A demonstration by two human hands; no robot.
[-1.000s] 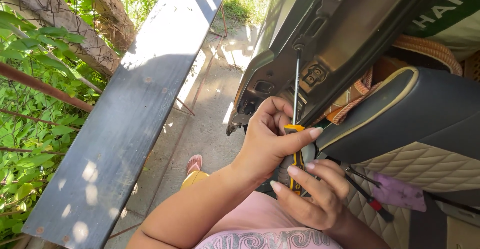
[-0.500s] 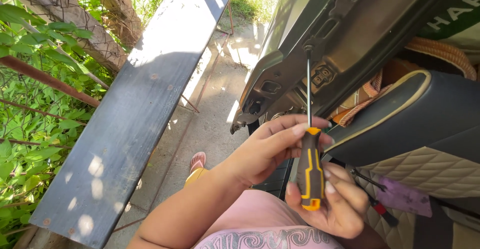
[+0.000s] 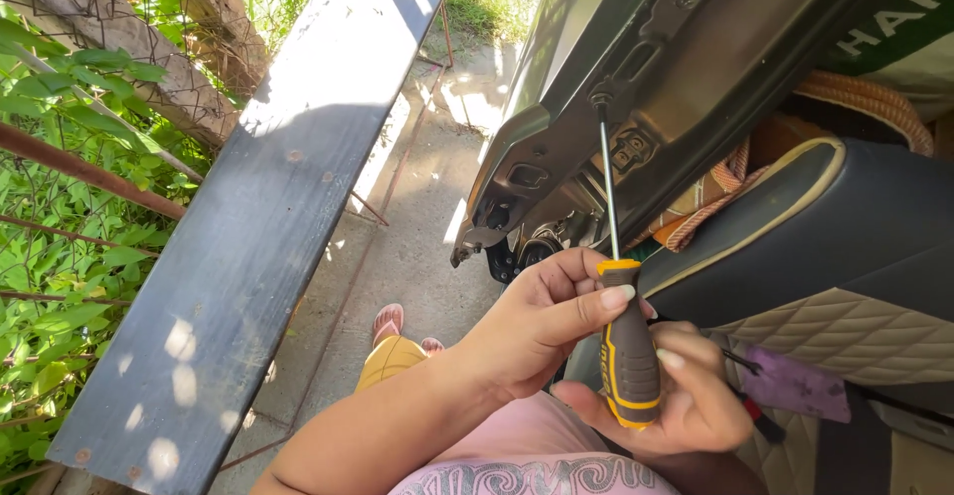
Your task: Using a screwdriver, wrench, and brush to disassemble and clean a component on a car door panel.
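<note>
- left hand (image 3: 542, 326) w/ fingers curled round top of grey-black screwdriver w/ orange trim and long thin metal shaft (image 3: 628, 361), thumb laid across the orange collar
- right hand (image 3: 676, 396) cupped under handle butt, fingers wrapped round it, closed grip
- screwdriver upright, shaft tip up at dark metal vehicle door edge w/ latch parts (image 3: 636, 137)
- dark padded seat w/ cream piping (image 3: 835, 227) just right of hands
- long grey painted plank (image 3: 268, 217) to the left, well apart
- green leafy plants (image 3: 70, 247) beyond plank
</note>
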